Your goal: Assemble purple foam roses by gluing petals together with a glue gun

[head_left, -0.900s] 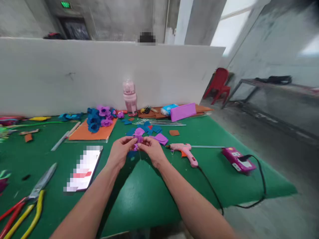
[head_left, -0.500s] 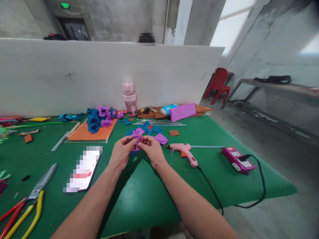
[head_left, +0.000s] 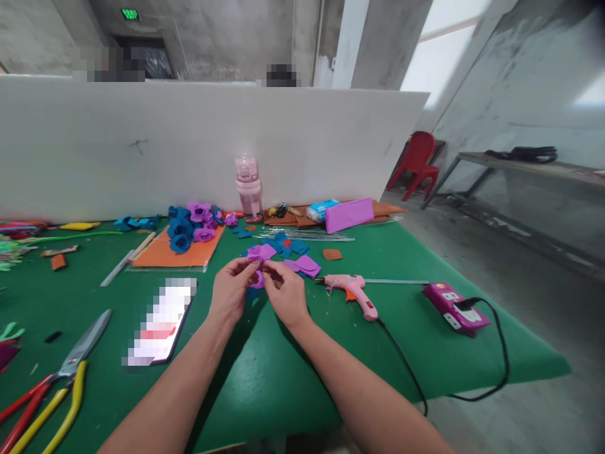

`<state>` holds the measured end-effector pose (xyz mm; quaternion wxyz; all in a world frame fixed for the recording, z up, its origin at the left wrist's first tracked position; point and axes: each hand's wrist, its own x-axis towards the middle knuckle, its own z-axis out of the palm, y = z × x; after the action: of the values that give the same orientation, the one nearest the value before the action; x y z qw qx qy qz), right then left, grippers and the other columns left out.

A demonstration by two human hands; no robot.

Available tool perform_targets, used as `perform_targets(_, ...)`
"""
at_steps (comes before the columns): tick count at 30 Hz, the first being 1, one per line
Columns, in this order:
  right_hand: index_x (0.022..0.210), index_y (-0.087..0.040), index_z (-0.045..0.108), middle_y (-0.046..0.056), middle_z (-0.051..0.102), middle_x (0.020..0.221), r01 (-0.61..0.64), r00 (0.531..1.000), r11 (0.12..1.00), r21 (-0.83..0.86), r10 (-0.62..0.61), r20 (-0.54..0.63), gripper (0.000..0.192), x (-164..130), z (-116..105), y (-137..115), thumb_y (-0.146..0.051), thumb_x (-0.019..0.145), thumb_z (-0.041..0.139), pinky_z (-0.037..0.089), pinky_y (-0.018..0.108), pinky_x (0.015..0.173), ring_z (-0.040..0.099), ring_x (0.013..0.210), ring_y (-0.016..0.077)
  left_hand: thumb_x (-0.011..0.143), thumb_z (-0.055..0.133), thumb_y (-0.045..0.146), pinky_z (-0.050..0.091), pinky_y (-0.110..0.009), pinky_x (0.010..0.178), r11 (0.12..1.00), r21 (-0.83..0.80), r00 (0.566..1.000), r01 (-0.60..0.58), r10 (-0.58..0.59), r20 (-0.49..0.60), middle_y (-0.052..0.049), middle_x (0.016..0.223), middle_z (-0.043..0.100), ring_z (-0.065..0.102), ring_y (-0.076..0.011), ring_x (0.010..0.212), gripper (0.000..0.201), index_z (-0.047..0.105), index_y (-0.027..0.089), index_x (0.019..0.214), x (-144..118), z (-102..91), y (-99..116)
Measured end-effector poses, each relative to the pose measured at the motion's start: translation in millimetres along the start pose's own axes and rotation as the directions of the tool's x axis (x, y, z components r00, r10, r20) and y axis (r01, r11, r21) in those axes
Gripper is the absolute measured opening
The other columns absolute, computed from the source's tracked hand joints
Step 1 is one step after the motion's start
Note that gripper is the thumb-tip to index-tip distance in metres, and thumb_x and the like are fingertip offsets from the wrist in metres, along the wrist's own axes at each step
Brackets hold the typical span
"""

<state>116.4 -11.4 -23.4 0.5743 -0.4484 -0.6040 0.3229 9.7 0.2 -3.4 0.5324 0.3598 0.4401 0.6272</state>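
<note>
Head camera view, clock directions taken from the hands. At the centre, above a green table (head_left: 269, 391), a person's left hand (head_left: 229, 293) and right hand (head_left: 289, 295) meet close together, thumbs and fingertips of both pinching a small purple flower (head_left: 261, 251) between them. Its petals show above and below the fingers. At one o'clock, near it, lie blue pieces (head_left: 299, 246); at three, purple pieces (head_left: 309, 266), then a pink glue gun (head_left: 355, 291). At eight o'clock lie a phone (head_left: 163, 318), its screen pixelated, and farther out, large scissors (head_left: 75, 359) with red and yellow handles. At ten, blue and purple flowers (head_left: 181, 243) rest on an orange sheet (head_left: 155, 254). At twelve, a pink bottle (head_left: 249, 192) stands before a white board (head_left: 189, 139).
</note>
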Motion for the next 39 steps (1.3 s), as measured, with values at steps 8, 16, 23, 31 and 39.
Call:
perform_targets(8, 0.111, -0.018, 0.061, 0.008, 0.067, 0.102, 0.135, 0.991, 0.971, -0.197, -0.133, 0.023, 0.033, -5.0, 2.6, -1.5, -0.016, 0.082, 0.046, 0.05, 0.028, 0.082, 0.063, 0.091, 0.017, 0.054, 0.079, 0.029, 0.038, -0.022, 0.054, 1.0, 0.004, 0.998, -0.031, 0.031, -0.052, 0.0, 0.065, 0.061, 0.052, -0.0086, 0.056, 0.029, 0.065, 0.013, 0.074, 1.2, -1.0, -2.8)
perform_targets(16, 0.123, -0.016, 0.053, 0.01, 0.064, 0.107, 0.28, 0.96, 0.865, -0.416, -0.251, 0.126, 0.039, -9.6, 4.3, -2.0, -0.017, 0.085, 0.042, 0.045, 0.034, 0.091, 0.057, 0.102, 0.0201, 0.052, 0.08, 0.03, 0.038, -0.021, 0.052, 0.999, -0.014, 0.995, -0.034, 0.032, -0.09, 0.002, 0.062, 0.059, 0.051, -0.0073, 0.052, 0.032, 0.062, 0.013, 0.071, 2.0, -1.1, -3.8)
perform_targets(23, 0.128, -0.014, 0.046, 0.013, 0.06, 0.109, 0.274, 0.956, 0.833, -0.481, -0.183, 0.228, 0.045, -11.5, 3.8, -5.5, -0.017, 0.083, 0.044, 0.044, 0.037, 0.091, 0.052, 0.107, 0.0239, 0.051, 0.08, 0.029, 0.037, -0.018, 0.048, 0.998, -0.055, 0.996, 0.006, -0.01, -0.083, 0.004, 0.059, 0.057, 0.051, -0.0062, 0.05, 0.033, 0.057, 0.014, 0.068, 1.9, -1.5, -7.3)
perform_targets(31, 0.124, -0.016, 0.05, 0.012, 0.06, 0.109, 0.235, 0.967, 0.895, -0.378, -0.174, 0.189, 0.042, -11.2, 2.4, -9.0, -0.017, 0.082, 0.045, 0.044, 0.036, 0.09, 0.053, 0.103, 0.0218, 0.049, 0.082, 0.026, 0.042, -0.019, 0.053, 0.988, -0.131, 0.994, 0.085, -0.092, -0.054, 0.003, 0.061, 0.06, 0.056, -0.0073, 0.054, 0.034, 0.056, 0.015, 0.068, 3.8, -4.6, -3.4)
perform_targets(39, 0.089, -0.017, 0.064, 0.004, 0.066, 0.086, -0.163, 0.986, 0.967, 0.193, 0.155, 0.056, 0.018, 5.2, -2.6, 2.1, -0.026, 0.075, 0.055, 0.049, 0.028, 0.07, 0.06, 0.073, 0.0142, 0.051, 0.081, 0.027, 0.043, -0.02, 0.054, 0.986, -0.125, 0.993, 0.107, -0.112, -0.033, 0.005, 0.063, 0.058, 0.053, -0.0058, 0.052, 0.034, 0.056, 0.015, 0.071, 5.1, -4.7, 0.1)
